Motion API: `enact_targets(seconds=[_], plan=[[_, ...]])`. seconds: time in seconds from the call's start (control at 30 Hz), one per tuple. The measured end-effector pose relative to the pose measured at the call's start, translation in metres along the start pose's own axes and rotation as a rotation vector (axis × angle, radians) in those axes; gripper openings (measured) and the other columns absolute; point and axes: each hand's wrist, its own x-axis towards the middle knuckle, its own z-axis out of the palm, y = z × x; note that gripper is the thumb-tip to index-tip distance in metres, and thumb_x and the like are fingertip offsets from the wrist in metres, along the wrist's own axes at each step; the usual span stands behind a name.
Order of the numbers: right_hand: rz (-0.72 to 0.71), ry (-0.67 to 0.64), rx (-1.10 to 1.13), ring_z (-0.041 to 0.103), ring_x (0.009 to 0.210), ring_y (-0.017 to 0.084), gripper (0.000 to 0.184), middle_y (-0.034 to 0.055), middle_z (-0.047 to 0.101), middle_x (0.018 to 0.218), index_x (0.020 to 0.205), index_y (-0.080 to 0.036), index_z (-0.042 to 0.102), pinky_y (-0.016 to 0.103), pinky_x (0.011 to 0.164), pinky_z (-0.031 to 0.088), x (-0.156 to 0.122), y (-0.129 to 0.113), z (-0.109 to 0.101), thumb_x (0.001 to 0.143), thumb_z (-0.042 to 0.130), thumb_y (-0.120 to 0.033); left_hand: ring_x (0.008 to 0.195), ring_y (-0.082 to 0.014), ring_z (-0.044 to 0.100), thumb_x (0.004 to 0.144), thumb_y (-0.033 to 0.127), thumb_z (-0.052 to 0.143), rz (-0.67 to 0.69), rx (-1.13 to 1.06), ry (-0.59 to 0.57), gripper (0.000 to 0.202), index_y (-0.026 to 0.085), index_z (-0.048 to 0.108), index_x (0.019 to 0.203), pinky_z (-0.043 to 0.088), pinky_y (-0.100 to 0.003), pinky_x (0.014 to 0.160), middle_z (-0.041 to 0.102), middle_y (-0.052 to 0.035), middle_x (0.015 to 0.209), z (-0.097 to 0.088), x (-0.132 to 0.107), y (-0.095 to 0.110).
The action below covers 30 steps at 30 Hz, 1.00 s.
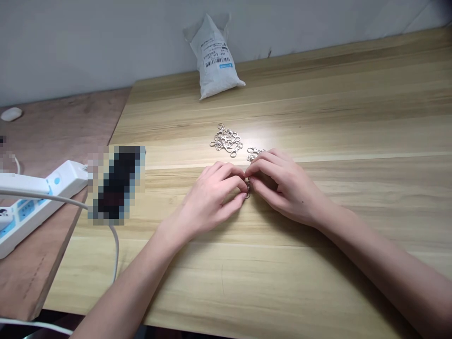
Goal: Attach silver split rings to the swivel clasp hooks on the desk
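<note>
My left hand (217, 190) and my right hand (282, 181) meet just above the wooden table, fingertips together. Between them is a small silver lobster clasp with a ring (248, 188), pinched by the fingers of both hands and partly covered by them. Just beyond my right fingertips lie a few more silver clasps (253, 151), partly hidden by that hand. Farther back and a little to the left, a loose pile of several silver lobster clasps with rings (226, 139) rests on the tabletop.
At the table's back edge a white plastic parcel bag (217, 63) leans on the wall. A phone-like dark object (120, 183), blurred out, lies left with a white cable (116, 249). A white power strip (42, 202) sits on the brown surface (70, 127) beyond.
</note>
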Motion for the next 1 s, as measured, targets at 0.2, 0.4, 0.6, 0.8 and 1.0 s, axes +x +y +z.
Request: enact_targets(seconds=[0.2,0.4,0.6,0.8,1.0], plan=[[-0.001,0.003,-0.005,0.052,0.086,0.024,0.014,0.0066,0.061,0.088,0.089,-0.020,0.058,0.038,0.076,0.040,0.0001,0.0001,0.0002,0.086,0.050,-0.009,0.108,-0.0192,0.054,0.092,0.018,0.055,0.003,-0.005,-0.002,0.008,0.019,0.062,0.095,0.041,-0.036,0.096,0.062,-0.0047,0.111,-0.0002,0.0003,0.0000],[-0.005,0.001,-0.004,0.051,0.087,0.023,0.013,0.0068,0.061,0.088,0.089,-0.018,0.059,0.037,0.077,0.040,0.0002,0.0003,0.0001,0.086,0.050,-0.009,0.109,-0.0188,0.053,0.093,0.020,0.054,-0.004,-0.004,-0.010,0.009,0.019,0.062,0.096,0.040,-0.035,0.097,0.061,-0.0046,0.112,-0.0002,0.0000,0.0003],[-0.003,-0.001,-0.002,0.051,0.087,0.023,0.013,0.0066,0.061,0.089,0.089,-0.019,0.059,0.037,0.077,0.040,-0.0003,0.0009,0.0004,0.086,0.050,-0.009,0.109,-0.0187,0.053,0.092,0.019,0.055,0.001,-0.004,-0.010,0.008,0.019,0.062,0.096,0.040,-0.036,0.097,0.061,-0.0047,0.112,-0.0003,0.0005,0.0001],[-0.004,-0.001,0.000,0.051,0.087,0.023,0.013,0.0066,0.061,0.088,0.089,-0.018,0.059,0.037,0.076,0.040,-0.0001,0.0007,0.0003,0.086,0.051,-0.009,0.108,-0.0192,0.053,0.093,0.020,0.054,0.001,0.000,-0.008,0.009,0.019,0.062,0.096,0.041,-0.036,0.096,0.061,-0.0049,0.112,-0.0004,0.0000,0.0001],[-0.007,0.005,-0.004,0.051,0.087,0.023,0.013,0.0064,0.061,0.089,0.089,-0.019,0.059,0.037,0.076,0.040,-0.0005,0.0009,0.0003,0.086,0.051,-0.009,0.109,-0.0189,0.053,0.093,0.020,0.054,0.002,-0.006,-0.007,0.008,0.019,0.062,0.095,0.040,-0.035,0.097,0.061,-0.0048,0.111,-0.0007,0.0002,0.0004]])
